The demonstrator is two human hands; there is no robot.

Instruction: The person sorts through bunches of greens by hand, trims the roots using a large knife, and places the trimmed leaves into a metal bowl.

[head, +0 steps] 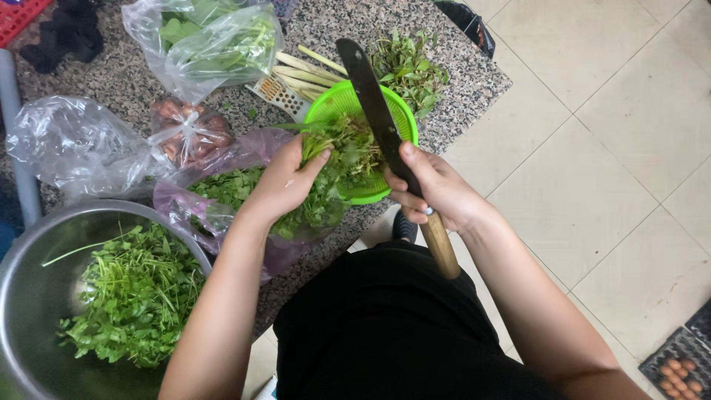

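While left hand (pixel 285 181) grips a herb bunch (pixel 333 174) over the green basket (pixel 337 100), right hand (pixel 433 189) closed round knife (pixel 374 104), blade across herbs, steel bowl (pixel 33 296) of greens near left

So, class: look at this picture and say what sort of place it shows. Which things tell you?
Probably a home kitchen or food-preparation corner. The right hand holds a large knife over a green colander of herbs, a steel bowl holds cut greens, and all stands on a speckled stone counter.
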